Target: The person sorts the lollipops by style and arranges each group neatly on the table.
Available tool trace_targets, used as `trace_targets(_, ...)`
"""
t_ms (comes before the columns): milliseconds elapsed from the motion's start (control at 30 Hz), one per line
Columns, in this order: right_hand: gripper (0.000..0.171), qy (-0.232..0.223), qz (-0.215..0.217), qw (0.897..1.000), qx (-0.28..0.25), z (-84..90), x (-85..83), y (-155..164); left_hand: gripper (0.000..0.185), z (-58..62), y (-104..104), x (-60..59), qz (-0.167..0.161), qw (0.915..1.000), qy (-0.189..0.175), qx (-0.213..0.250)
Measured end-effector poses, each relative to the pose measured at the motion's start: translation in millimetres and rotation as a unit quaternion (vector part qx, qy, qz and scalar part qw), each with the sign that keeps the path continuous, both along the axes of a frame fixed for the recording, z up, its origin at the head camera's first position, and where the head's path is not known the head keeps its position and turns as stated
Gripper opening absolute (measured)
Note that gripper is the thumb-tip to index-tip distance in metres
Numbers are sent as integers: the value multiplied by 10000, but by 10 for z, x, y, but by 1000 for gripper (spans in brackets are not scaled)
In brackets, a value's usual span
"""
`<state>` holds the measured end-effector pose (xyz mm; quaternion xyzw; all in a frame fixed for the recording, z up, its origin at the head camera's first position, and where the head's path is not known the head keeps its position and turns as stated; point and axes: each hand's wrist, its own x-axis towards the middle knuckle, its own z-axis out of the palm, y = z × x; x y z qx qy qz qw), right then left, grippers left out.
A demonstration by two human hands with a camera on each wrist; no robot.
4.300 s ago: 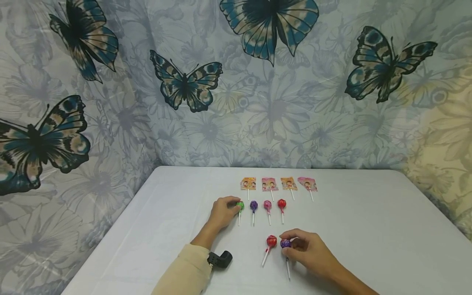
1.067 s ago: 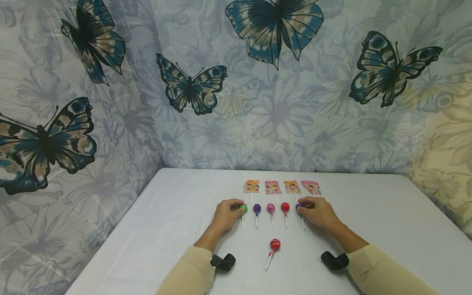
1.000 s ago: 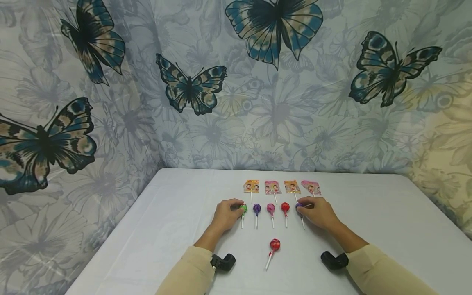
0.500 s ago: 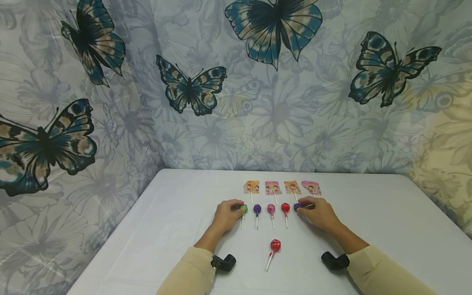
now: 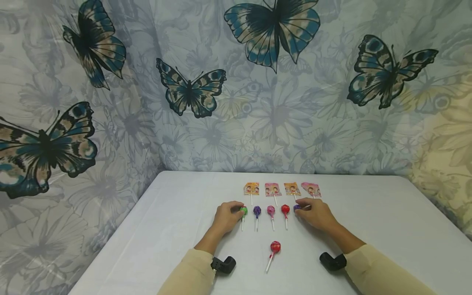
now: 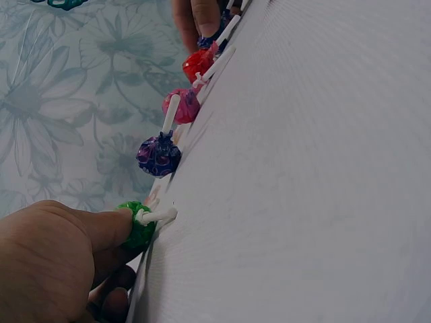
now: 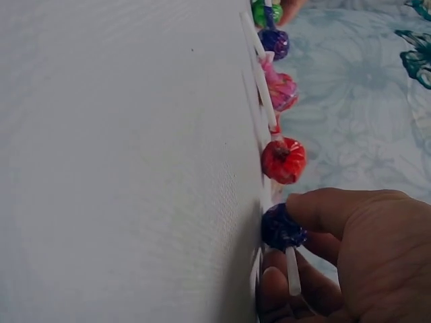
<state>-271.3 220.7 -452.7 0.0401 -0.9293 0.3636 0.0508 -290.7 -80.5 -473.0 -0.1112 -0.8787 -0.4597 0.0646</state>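
Note:
At the left end of a row of lollipops, my left hand (image 5: pixel 227 217) pinches the head of a green lollipop (image 6: pixel 139 229) between thumb and finger. My right hand (image 5: pixel 316 213) holds a purple lollipop (image 7: pixel 283 227) by its head at the row's right end; its white stick slants under the palm in the right wrist view. Between the hands lie another purple lollipop (image 5: pixel 257 210), a pink lollipop (image 5: pixel 271 210) and a red lollipop (image 5: pixel 285 209), sticks toward me. A second red lollipop (image 5: pixel 275 246) lies alone closer to me, tilted.
Behind the row, several flat wrapped lollipops in orange packets (image 5: pixel 251 189) and pink packets (image 5: pixel 273 189) form a second line on the white table (image 5: pixel 155 246). A butterfly-print cloth (image 5: pixel 280 135) hangs behind the table and along its left side.
My right hand has carried the purple lollipop from beside the near red one to the row's right end, then shifted its head slightly left. My left hand stays on the green lollipop.

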Motion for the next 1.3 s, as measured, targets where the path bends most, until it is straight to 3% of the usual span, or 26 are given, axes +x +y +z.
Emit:
trace_targets(167, 32, 10, 58, 9999, 130, 29, 1, -41, 22, -8, -6, 0, 2, 10000, -7, 28)
trace_targets(400, 28, 37, -267, 9993, 248, 30, 2, -10, 23, -1, 9, 7, -67, 10000, 19, 68)
trace_targets(1300, 34, 133, -378, 9992, 87, 81, 64, 27, 21, -5, 5, 4, -20, 10000, 46, 67)
